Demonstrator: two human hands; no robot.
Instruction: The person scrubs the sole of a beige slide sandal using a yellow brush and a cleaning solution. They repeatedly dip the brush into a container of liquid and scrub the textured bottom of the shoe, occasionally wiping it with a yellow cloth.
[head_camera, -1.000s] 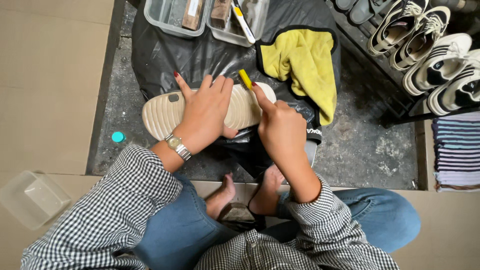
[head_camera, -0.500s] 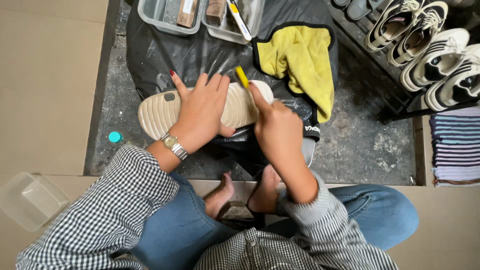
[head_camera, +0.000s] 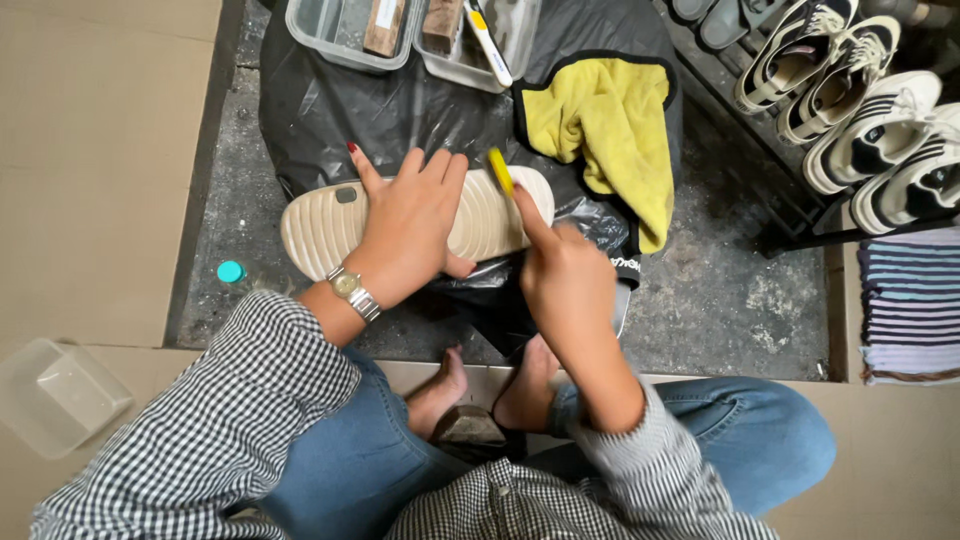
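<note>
A beige ribbed sandal lies sole up on a black plastic sheet. My left hand presses flat on the middle of the sole, fingers spread, a metal watch on the wrist. My right hand grips a small yellow brush and holds its tip against the right end of the sole. The part of the brush inside the fist is hidden.
A yellow cloth lies right of the sandal. Two clear tubs with brushes and blocks stand at the top. Sneakers line a rack at the right, above a striped mat. An empty clear container and a teal cap sit left.
My right hand keeps working the yellow brush back and forth along the right end of the sole. My left hand stays pressed on the sandal.
</note>
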